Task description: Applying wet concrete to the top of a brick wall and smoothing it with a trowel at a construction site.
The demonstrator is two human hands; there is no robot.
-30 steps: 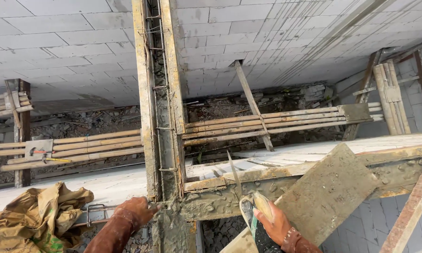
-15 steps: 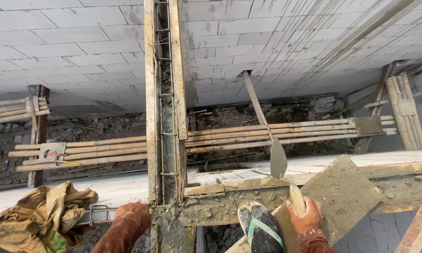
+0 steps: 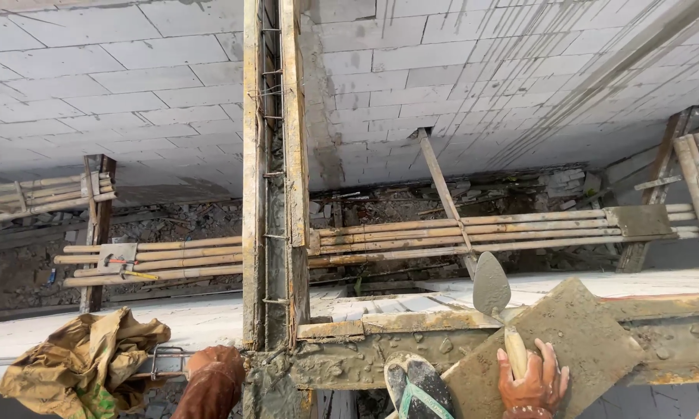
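While I look straight down from the top of a block wall (image 3: 132,85), grey blocks fall away below me to rubble-strewn ground, with bamboo scaffold poles (image 3: 458,233) lashed across the middle of the view. Wooden column formwork (image 3: 291,155) with rebar (image 3: 270,116) between its boards runs down the wall in front of me, and wet concrete smears its top where it meets a concrete-caked beam form (image 3: 365,353) running left to right. To my left a crumpled tan cement sack (image 3: 78,357) lies on the wall top beside more steel bar.

My right hand (image 3: 531,384), in a reddish glove, is clamped round the pale wooden handle of a trowel (image 3: 493,291). Its pointed blade stands upright just above my fist, tip up, grey with mortar. Hand and handle rest against a flat mortar board (image 3: 574,341), tilted and coated in cement, which leans on the beam form. My knuckles face me, fingers wrapped over the handle from the right.

My left hand (image 3: 214,372), gloved likewise, sits at the foot of the formwork, touching the wet concrete there. Only its back and the wrist show, so I cannot tell whether the fingers are curled or spread.

My foot in a green-strapped sandal (image 3: 419,388) is planted between the two hands, just left of the mortar board
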